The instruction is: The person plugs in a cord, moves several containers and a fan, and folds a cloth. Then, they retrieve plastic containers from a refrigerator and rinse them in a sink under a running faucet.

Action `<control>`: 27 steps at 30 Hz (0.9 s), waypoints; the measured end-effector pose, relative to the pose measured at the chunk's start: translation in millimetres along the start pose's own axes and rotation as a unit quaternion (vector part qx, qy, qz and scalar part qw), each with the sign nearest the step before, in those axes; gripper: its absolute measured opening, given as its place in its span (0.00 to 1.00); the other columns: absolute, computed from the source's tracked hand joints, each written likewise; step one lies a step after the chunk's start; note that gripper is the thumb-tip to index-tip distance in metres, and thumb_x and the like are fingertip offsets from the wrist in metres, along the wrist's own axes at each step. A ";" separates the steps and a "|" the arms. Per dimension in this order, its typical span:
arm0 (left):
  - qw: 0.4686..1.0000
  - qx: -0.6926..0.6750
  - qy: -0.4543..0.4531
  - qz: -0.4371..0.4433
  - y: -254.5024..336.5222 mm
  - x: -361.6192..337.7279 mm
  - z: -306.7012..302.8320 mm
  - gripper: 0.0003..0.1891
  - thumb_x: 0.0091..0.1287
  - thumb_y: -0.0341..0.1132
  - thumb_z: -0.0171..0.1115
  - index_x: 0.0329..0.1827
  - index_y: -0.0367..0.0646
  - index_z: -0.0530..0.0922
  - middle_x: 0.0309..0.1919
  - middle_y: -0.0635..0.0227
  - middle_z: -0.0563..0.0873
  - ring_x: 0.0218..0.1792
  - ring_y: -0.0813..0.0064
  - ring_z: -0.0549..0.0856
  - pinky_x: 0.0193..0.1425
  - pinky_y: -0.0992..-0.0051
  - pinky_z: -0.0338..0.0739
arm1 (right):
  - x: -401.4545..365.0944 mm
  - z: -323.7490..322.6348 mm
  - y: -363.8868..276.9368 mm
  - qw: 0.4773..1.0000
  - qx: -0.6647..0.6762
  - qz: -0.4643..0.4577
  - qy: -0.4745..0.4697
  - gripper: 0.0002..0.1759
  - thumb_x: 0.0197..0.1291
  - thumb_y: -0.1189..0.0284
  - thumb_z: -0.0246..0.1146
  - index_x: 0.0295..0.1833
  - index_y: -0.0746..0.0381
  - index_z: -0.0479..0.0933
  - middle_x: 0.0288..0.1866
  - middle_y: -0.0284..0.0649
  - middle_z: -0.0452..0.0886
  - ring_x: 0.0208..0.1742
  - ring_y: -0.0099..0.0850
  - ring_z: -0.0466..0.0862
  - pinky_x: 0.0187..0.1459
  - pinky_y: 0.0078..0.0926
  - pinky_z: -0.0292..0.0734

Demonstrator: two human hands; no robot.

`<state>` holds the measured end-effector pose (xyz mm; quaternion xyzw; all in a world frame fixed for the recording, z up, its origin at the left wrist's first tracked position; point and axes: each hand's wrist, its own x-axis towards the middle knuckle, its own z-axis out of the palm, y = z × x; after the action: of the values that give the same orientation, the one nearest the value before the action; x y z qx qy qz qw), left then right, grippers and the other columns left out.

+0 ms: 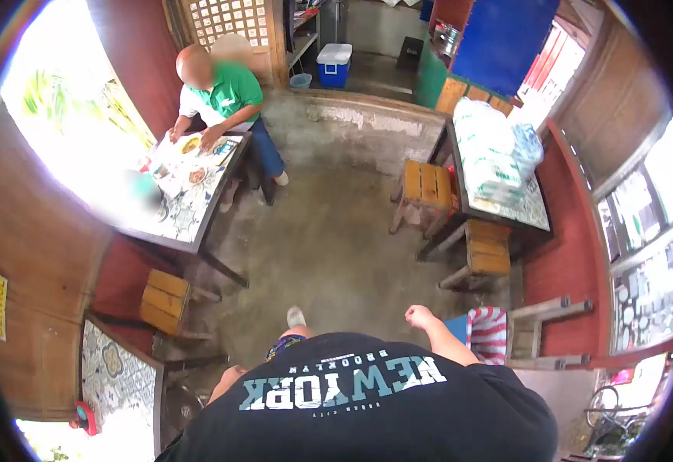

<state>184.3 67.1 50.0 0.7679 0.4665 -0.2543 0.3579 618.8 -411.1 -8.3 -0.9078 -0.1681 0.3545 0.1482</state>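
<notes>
My right hand [420, 315] is held out in front of my body on the right, above the concrete floor [325, 239]. Its fingers are curled in, and I see nothing in them. A red-and-white striped cloth [488, 335] is the nearest thing to it, to the right, apart from the hand. My left hand [229, 378] shows only partly at the left edge of my black T-shirt [383, 412]; its fingers are hidden. One foot [296, 316] in a light shoe shows ahead of me.
A person in green [232, 96] sits with food at a tiled table [186, 223], left. White plastic-wrapped packs [490, 158] lie on another table [533, 204], right, with wooden stools [426, 183] beside it. A low ledge [352, 127] and blue cooler [334, 69] are ahead.
</notes>
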 end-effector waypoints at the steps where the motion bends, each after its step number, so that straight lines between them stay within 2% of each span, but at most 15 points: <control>1: 1.000 -0.014 0.006 0.003 27.6 11.5 -19.0 0.12 0.55 0.41 0.61 0.35 0.42 0.83 0.38 0.53 0.85 0.47 0.56 0.83 0.50 0.63 0.77 | 24.9 -27.8 -26.8 0.998 0.062 0.012 0.021 0.08 0.52 0.73 0.63 0.40 0.59 0.80 0.31 0.39 0.84 0.30 0.30 0.82 0.34 0.32 0.77; 2: 0.999 -0.028 0.015 0.008 55.4 26.9 -38.4 0.12 0.55 0.41 0.62 0.34 0.42 0.83 0.38 0.53 0.85 0.47 0.55 0.83 0.49 0.63 0.77 | 50.5 -44.2 -46.2 0.991 0.127 0.023 0.038 0.08 0.53 0.74 0.62 0.41 0.59 0.80 0.31 0.38 0.83 0.29 0.28 0.81 0.33 0.30 0.77; 3: 0.999 -0.034 0.026 0.017 79.6 50.1 -56.7 0.12 0.55 0.41 0.62 0.34 0.42 0.83 0.38 0.53 0.85 0.46 0.55 0.83 0.49 0.63 0.77 | 75.4 -60.4 -62.2 0.990 0.128 -0.004 0.065 0.08 0.53 0.76 0.61 0.40 0.60 0.79 0.29 0.36 0.82 0.28 0.24 0.80 0.30 0.27 0.75; 4: 0.998 -0.034 0.040 0.034 98.0 82.7 -71.4 0.12 0.55 0.41 0.62 0.33 0.42 0.83 0.38 0.53 0.85 0.46 0.55 0.83 0.49 0.63 0.77 | 99.7 -67.4 -70.9 0.979 0.187 -0.018 0.076 0.07 0.53 0.74 0.61 0.39 0.60 0.79 0.30 0.37 0.82 0.29 0.28 0.81 0.32 0.31 0.76; 5: 0.997 -0.017 0.044 0.066 78.3 158.0 -68.7 0.13 0.55 0.41 0.62 0.34 0.41 0.82 0.39 0.53 0.85 0.46 0.53 0.83 0.49 0.63 0.77 | 126.9 -66.7 -76.1 0.963 0.250 -0.035 0.091 0.07 0.52 0.71 0.61 0.37 0.59 0.79 0.30 0.37 0.83 0.31 0.31 0.81 0.33 0.36 0.76; 7: 0.977 0.097 0.104 0.158 114.5 245.2 -89.4 0.11 0.58 0.40 0.60 0.36 0.42 0.82 0.38 0.54 0.85 0.45 0.54 0.83 0.49 0.63 0.77 | 152.2 -65.6 -82.7 0.941 0.326 0.004 0.093 0.05 0.53 0.72 0.61 0.34 0.60 0.78 0.26 0.36 0.80 0.29 0.27 0.79 0.31 0.35 0.75; 9: 0.952 0.098 0.064 0.281 212.3 271.6 -153.1 0.10 0.61 0.37 0.57 0.39 0.42 0.81 0.37 0.55 0.85 0.44 0.54 0.83 0.48 0.63 0.77 | 190.0 -41.6 -53.0 0.985 0.159 0.031 -0.057 0.07 0.54 0.69 0.60 0.33 0.62 0.79 0.27 0.42 0.82 0.31 0.32 0.81 0.32 0.37 0.75; 11: 0.966 0.009 0.052 0.253 322.0 274.3 -208.3 0.09 0.63 0.35 0.55 0.41 0.44 0.81 0.36 0.56 0.85 0.41 0.56 0.84 0.45 0.64 0.77 | 216.3 -40.4 -65.7 0.986 0.041 -0.015 -0.161 0.08 0.54 0.69 0.60 0.33 0.62 0.79 0.28 0.42 0.82 0.32 0.33 0.81 0.33 0.37 0.75; 15: 0.931 -0.066 0.039 0.357 512.8 303.8 -282.6 0.08 0.63 0.31 0.56 0.41 0.43 0.81 0.30 0.63 0.85 0.34 0.72 0.84 0.40 0.72 0.76 | 260.0 -86.7 -80.1 0.986 0.118 0.007 -0.114 0.09 0.54 0.68 0.60 0.34 0.62 0.80 0.31 0.43 0.82 0.34 0.35 0.82 0.35 0.37 0.75; 17: 0.890 -0.071 0.070 0.445 586.9 341.8 -304.9 0.08 0.62 0.27 0.56 0.42 0.41 0.80 0.28 0.66 0.83 0.31 0.77 0.81 0.38 0.76 0.75 | 289.3 -124.3 -68.9 0.986 0.140 0.021 -0.090 0.10 0.54 0.67 0.60 0.34 0.63 0.80 0.32 0.43 0.82 0.35 0.36 0.82 0.37 0.37 0.75; 19: 0.856 -0.162 0.062 0.487 657.4 369.5 -326.3 0.09 0.63 0.25 0.54 0.43 0.40 0.79 0.26 0.68 0.82 0.28 0.79 0.80 0.37 0.78 0.74 | 313.4 -167.1 -51.7 0.989 0.112 0.032 -0.088 0.10 0.54 0.67 0.60 0.34 0.63 0.80 0.33 0.44 0.82 0.36 0.37 0.82 0.38 0.37 0.76; 21: 0.845 -0.209 0.114 0.480 720.9 381.8 -343.8 0.08 0.64 0.24 0.53 0.44 0.39 0.78 0.26 0.70 0.81 0.29 0.82 0.78 0.37 0.80 0.73 | 348.0 -216.0 -38.8 0.994 0.056 0.022 -0.086 0.11 0.55 0.66 0.60 0.34 0.63 0.80 0.34 0.44 0.83 0.37 0.39 0.82 0.39 0.37 0.76; 22: 0.823 -0.259 0.092 0.497 747.2 394.2 -351.4 0.08 0.64 0.24 0.55 0.45 0.39 0.78 0.31 0.70 0.82 0.31 0.83 0.78 0.37 0.81 0.72 | 367.3 -242.9 -32.9 0.996 -0.004 -0.003 -0.089 0.11 0.55 0.66 0.60 0.34 0.63 0.80 0.34 0.44 0.83 0.38 0.39 0.82 0.39 0.37 0.76; 24: 0.808 -0.248 0.133 0.518 802.9 401.3 -378.6 0.09 0.64 0.24 0.55 0.46 0.39 0.77 0.33 0.71 0.81 0.33 0.83 0.78 0.37 0.81 0.71 | 408.7 -298.1 -30.4 0.982 -0.151 -0.076 -0.082 0.12 0.55 0.65 0.59 0.34 0.63 0.80 0.35 0.45 0.83 0.39 0.40 0.82 0.40 0.37 0.76; 27: 0.769 -0.218 0.244 0.549 890.6 406.6 -432.3 0.10 0.64 0.24 0.55 0.48 0.41 0.76 0.37 0.71 0.81 0.37 0.83 0.78 0.36 0.82 0.70 | 481.2 -372.2 -47.4 0.980 -0.173 -0.097 -0.018 0.13 0.55 0.64 0.59 0.34 0.64 0.80 0.37 0.45 0.83 0.41 0.42 0.82 0.42 0.37 0.76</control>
<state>1186.0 349.7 299.4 0.8307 0.0794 0.2898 0.4687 1200.6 -226.9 -13.4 -0.8923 -0.3172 0.3206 0.0197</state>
